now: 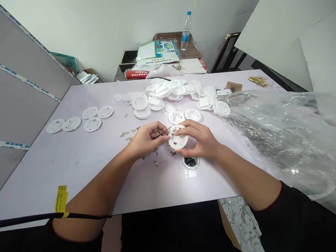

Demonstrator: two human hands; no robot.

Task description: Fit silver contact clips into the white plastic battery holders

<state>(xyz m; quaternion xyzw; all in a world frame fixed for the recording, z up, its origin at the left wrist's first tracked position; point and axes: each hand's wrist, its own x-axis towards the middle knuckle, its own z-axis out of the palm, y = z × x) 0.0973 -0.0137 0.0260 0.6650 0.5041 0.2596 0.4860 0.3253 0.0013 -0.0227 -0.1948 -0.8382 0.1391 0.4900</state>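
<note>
My right hand (198, 138) holds a white round plastic disc (180, 141) by its edge, tilted up above the table, with a finger resting on its face. Small metal pieces sit in slots on that face. Pinched in my left hand (152, 138) is a thin dark pointed tool (164, 132), its tip close to the disc's left side. The left fingertips reach that edge too; whether they also hold a small part is hidden. Beneath the hands lie scattered small metal parts (156, 163). A round dark piece with a pale rim (190, 161) is on the table below my right hand.
More white discs (160, 91) are heaped at the table's back, with several in a group (90, 112) at left. A large clear plastic bag of metal parts (265, 136) covers the right side. A cable (84, 216) crosses the front left. A water bottle (186, 33) stands behind.
</note>
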